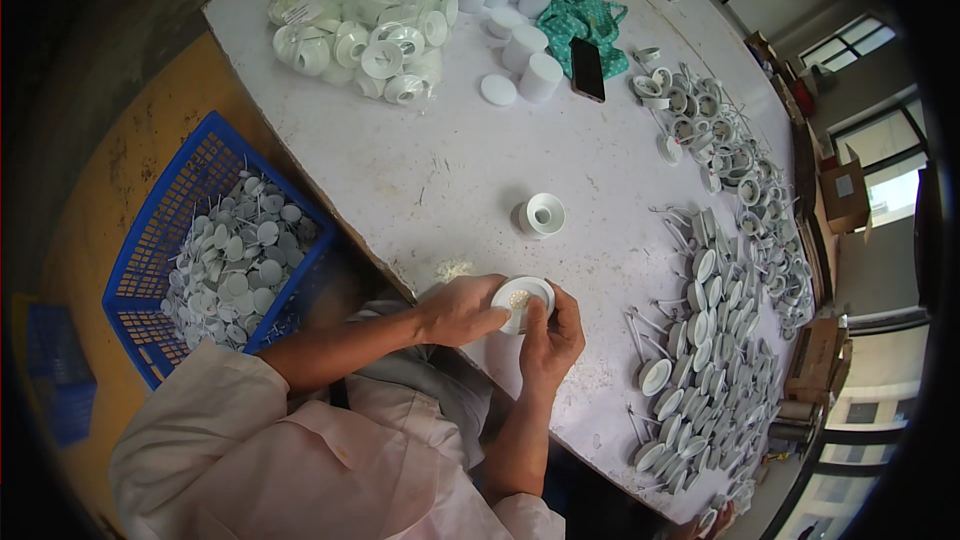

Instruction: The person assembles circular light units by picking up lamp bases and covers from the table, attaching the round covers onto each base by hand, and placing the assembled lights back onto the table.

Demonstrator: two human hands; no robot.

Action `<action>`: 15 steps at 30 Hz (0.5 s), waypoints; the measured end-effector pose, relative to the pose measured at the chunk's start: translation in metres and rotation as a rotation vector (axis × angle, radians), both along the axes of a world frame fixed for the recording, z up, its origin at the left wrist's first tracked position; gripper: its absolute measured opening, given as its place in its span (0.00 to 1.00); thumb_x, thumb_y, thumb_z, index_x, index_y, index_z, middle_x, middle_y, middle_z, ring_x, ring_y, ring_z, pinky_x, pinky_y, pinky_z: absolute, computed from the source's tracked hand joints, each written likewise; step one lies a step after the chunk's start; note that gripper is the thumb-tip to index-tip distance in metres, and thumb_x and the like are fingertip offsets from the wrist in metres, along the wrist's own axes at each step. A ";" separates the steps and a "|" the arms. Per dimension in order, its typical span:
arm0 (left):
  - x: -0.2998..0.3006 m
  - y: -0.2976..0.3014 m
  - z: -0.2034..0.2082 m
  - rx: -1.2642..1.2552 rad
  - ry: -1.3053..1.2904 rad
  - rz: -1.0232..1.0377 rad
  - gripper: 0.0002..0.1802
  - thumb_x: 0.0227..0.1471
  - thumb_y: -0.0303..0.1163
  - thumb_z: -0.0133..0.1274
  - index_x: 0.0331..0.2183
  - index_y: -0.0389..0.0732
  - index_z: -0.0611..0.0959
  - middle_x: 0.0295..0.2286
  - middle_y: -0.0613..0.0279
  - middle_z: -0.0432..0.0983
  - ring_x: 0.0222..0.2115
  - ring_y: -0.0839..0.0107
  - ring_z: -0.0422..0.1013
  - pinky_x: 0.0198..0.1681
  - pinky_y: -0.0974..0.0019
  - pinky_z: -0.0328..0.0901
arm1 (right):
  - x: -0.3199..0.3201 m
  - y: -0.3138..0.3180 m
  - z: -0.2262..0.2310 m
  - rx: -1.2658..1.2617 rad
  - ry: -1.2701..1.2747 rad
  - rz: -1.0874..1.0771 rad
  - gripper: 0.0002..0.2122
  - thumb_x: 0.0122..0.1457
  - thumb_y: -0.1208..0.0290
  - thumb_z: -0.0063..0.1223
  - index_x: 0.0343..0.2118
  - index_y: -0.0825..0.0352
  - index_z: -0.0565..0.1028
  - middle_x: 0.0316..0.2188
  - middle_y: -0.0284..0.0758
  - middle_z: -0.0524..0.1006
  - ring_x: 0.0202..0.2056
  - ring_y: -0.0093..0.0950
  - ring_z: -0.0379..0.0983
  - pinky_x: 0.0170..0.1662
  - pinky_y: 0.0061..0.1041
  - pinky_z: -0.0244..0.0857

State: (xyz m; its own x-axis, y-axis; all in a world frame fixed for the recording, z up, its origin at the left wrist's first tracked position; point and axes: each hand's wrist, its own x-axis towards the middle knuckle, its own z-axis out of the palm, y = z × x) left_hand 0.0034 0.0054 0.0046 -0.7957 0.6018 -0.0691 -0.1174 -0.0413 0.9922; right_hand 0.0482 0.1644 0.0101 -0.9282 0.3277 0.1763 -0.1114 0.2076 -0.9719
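Observation:
Both my hands hold a white round downlight fitting (518,289) over the near edge of the table. A patch of small yellowish dots shows inside its rim. My left hand (460,310) grips its left side, with the thumb on the face. From the right, my right hand (553,338) closes round it, its thumb pressed inside the rim. Just beyond, a white cup-shaped ring part (543,215) sits on the table. A little heap of small white pieces (453,269) lies next to my left hand.
Finished-looking downlights (705,340) crowd the table's right side, with cup-shaped housings (745,175) behind. A clear bag of white parts (370,35), white cylinders (542,74), a green cloth (575,15) and a phone (587,70) stand far back. A blue basket (140,270) of round discs is left. Someone's hand (718,520) shows lower right.

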 end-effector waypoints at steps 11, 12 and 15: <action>-0.007 0.006 -0.004 0.021 -0.153 -0.151 0.19 0.56 0.31 0.47 0.47 0.29 0.71 0.31 0.58 0.74 0.25 0.77 0.70 0.29 0.70 0.68 | 0.009 0.008 -0.001 0.098 -0.047 -0.042 0.13 0.58 0.79 0.54 0.47 0.73 0.73 0.38 0.36 0.76 0.38 0.22 0.72 0.43 0.21 0.66; -0.007 0.006 -0.003 0.009 -0.152 -0.155 0.16 0.59 0.29 0.46 0.46 0.29 0.71 0.30 0.61 0.73 0.25 0.78 0.70 0.29 0.71 0.68 | 0.010 0.008 0.000 0.091 -0.076 -0.039 0.16 0.57 0.79 0.55 0.49 0.73 0.72 0.40 0.37 0.76 0.39 0.22 0.72 0.42 0.21 0.67; -0.009 0.006 -0.003 -0.029 -0.148 -0.145 0.16 0.59 0.29 0.46 0.46 0.29 0.71 0.31 0.60 0.74 0.25 0.78 0.71 0.29 0.71 0.69 | 0.018 0.017 0.011 0.260 -0.128 0.012 0.27 0.49 0.78 0.63 0.55 0.70 0.68 0.47 0.40 0.73 0.42 0.26 0.71 0.41 0.23 0.68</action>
